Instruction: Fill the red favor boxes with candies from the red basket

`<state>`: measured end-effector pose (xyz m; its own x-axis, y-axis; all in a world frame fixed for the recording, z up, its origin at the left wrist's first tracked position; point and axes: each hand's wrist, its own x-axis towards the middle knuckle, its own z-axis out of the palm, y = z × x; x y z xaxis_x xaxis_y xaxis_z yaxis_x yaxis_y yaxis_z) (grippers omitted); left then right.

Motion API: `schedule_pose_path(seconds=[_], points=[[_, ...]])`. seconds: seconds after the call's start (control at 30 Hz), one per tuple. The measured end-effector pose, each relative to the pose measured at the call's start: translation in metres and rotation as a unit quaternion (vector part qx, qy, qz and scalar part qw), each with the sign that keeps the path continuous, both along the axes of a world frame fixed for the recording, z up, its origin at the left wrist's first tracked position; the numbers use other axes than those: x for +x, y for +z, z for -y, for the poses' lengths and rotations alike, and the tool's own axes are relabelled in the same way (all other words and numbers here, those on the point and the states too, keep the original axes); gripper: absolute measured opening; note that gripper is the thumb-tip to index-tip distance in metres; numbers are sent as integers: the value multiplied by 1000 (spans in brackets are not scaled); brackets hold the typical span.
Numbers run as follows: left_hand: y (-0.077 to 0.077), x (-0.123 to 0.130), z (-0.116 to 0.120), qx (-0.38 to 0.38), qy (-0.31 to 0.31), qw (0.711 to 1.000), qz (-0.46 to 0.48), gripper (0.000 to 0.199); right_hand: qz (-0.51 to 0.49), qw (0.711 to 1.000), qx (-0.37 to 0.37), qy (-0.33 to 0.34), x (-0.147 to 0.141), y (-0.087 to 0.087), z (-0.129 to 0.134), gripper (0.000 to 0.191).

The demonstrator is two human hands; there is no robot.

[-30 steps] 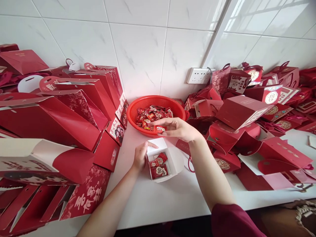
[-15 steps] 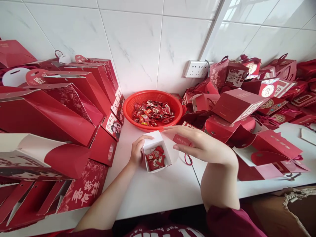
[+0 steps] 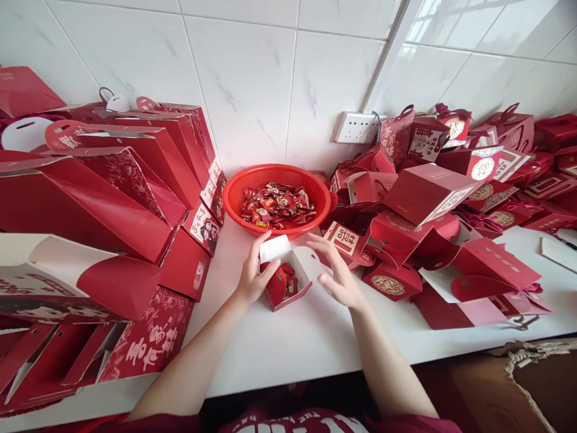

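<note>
A small red gift box (image 3: 295, 297) with a white inside stands open on the table in front of me. Several red-wrapped candies (image 3: 291, 285) lie in it. My left hand (image 3: 252, 275) grips the box by its left side, the thumb on a red side flap that leans inward over the candies. A white flap stands up at the back, and a rounded white flap (image 3: 305, 260) spreads out to the right. Beside that flap is my right hand (image 3: 341, 281), fingers apart and curved; whether the fingertips touch it I cannot tell.
Behind the box, a red plastic basket (image 3: 234, 207) holds many wrapped candies. Open red boxes (image 3: 148, 186) stand in rows on the left. Closed red gift boxes (image 3: 424, 195) are piled on the right. A power strip (image 3: 357, 127) is on the tiled wall.
My right hand has come down from above to the box's right flap. The left side flap now leans inward under my left thumb, and the box has turned slightly.
</note>
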<state>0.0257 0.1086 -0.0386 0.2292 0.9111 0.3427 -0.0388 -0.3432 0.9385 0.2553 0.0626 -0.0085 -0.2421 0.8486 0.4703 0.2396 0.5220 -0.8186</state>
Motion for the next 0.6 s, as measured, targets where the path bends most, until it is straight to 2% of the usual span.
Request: schedule_pose_path(seconds=[0.1,0.17,0.23,0.3,0.37,0.5,0.6], points=[[0,0,-1,-30,-32,996,77,57,44,996,6,74,2,-6,1,70],[0,-1,-1,-51,-62,987,137,50,51,994,5,99,2,-7,0,54],[1,-2,-2,-69,-100,979,164,48,60,994,0,90,1,-9,-2,28],[2,-3,-3,-73,-129,978,149,48,56,996,-2,67,-1,-12,-3,17],[3,-4,-4,-60,-130,982,123,48,39,998,-6,43,-2,-14,-4,14],[4,-8,-8,-20,-95,992,84,46,4,999,-45,9,-2,-17,-6,15],[4,-11,-10,24,-93,995,30,39,-12,996,-90,-7,-1,-21,-8,22]])
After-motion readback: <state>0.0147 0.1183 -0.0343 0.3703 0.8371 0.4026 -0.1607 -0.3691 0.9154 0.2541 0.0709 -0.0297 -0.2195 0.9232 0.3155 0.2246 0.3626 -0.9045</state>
